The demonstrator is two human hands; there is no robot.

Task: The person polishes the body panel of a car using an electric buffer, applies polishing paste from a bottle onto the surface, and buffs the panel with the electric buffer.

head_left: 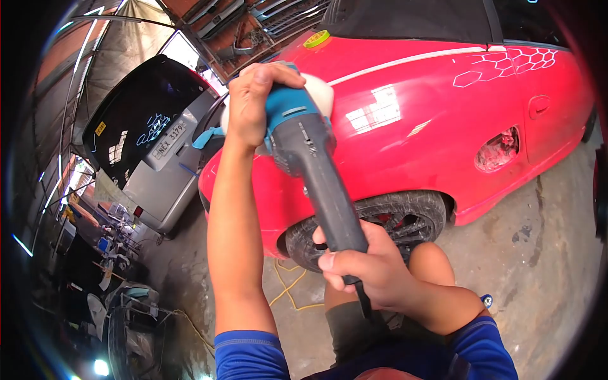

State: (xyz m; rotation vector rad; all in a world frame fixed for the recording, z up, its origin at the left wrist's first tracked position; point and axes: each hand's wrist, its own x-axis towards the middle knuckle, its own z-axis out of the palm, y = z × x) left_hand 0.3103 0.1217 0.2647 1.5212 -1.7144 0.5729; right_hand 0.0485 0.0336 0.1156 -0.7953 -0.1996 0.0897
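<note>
A teal and black car polisher runs through the middle of the head view, its head tilted up toward the red car. My left hand is wrapped over the teal head, thumb on top. Lower down, my right hand closes around the dark rear handle, with the power cord leaving below it. The white polishing pad shows only in part behind the polisher head, against the red front fender. Whether the pad presses on the paint I cannot tell.
A yellow round tin sits on the red hood. The front wheel is just beyond my right hand. A yellow cord lies on the concrete floor. A silver van stands at left, and cluttered parts fill the lower left.
</note>
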